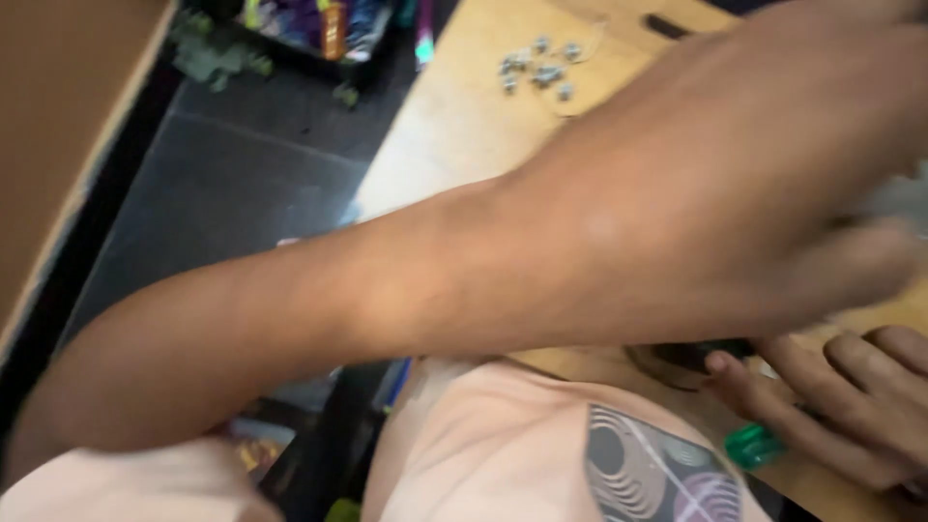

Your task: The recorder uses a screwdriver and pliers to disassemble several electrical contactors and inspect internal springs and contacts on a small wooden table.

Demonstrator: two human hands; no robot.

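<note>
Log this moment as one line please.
left hand: stretched across wooden table, blurred, grip unclear | right hand: on table by green object | small metal parts: far side

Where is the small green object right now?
In the head view the small green object lies at the lower right on the wooden table, just under the fingers of the right hand, beside the peach shirt.

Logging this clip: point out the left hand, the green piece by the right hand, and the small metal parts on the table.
left hand (773, 174), head view, its back.
green piece (752, 446), head view, its middle.
small metal parts (537, 70), head view, cluster's middle.
</note>
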